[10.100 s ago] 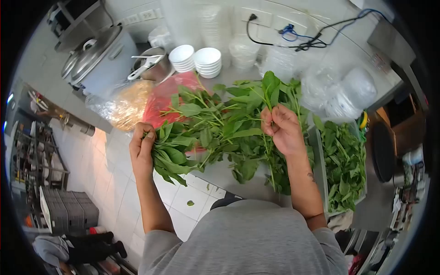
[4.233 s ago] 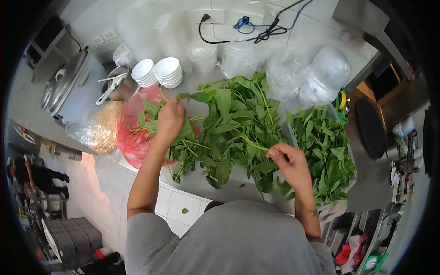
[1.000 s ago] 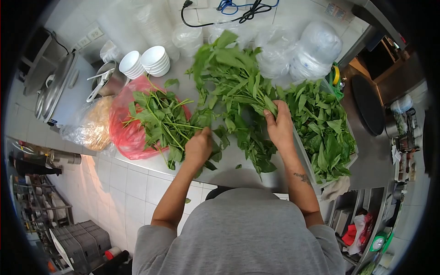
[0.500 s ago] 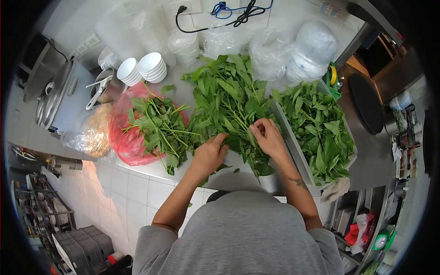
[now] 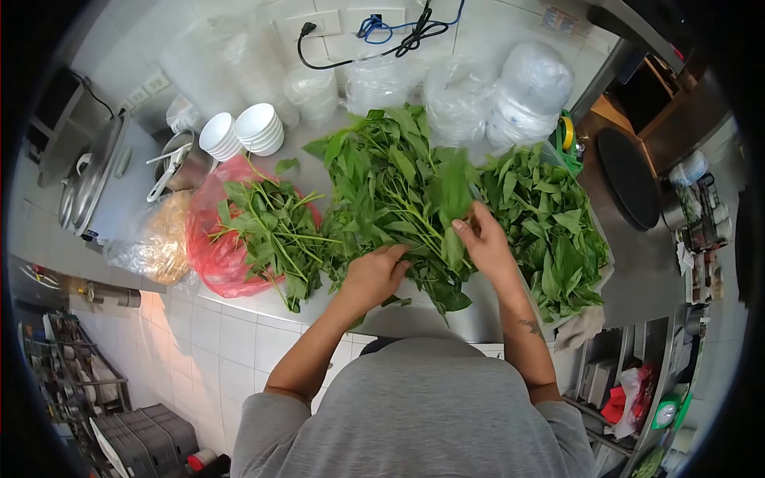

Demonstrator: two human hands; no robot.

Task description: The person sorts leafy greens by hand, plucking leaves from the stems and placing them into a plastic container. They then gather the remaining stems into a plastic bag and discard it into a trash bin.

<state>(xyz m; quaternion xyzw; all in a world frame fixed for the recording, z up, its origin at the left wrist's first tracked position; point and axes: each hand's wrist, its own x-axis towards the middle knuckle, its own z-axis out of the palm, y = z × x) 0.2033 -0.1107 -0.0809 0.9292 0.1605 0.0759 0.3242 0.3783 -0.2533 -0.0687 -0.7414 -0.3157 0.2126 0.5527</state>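
A large heap of leafy green stems (image 5: 382, 171) lies on the steel counter in front of me. At its near edge my left hand (image 5: 373, 277) is closed, thumb and fingers pinched on a stem of the greens. My right hand (image 5: 488, 245) pinches a leafy sprig (image 5: 453, 195), whose upper leaves are smeared by motion. Right of that hand stands a grey tub (image 5: 529, 305) full of loose green leaves (image 5: 550, 231). To the left, bare-looking and leafy stems (image 5: 279, 231) lie on a red plastic bag (image 5: 209, 259).
Stacked white bowls (image 5: 259, 127) and a metal pot (image 5: 191, 163) stand at the back left. A clear bag with yellowish contents (image 5: 163, 247) sits at the counter's left edge. Plastic-wrapped containers (image 5: 530, 92) line the wall under a black cable (image 5: 414, 36). A cloth (image 5: 580, 328) hangs by the tub.
My right hand has moved slightly right, with a leafy sprig now raised in its fingers. My left hand has shifted a little right along the heap's near edge. The camera view has tilted slightly.
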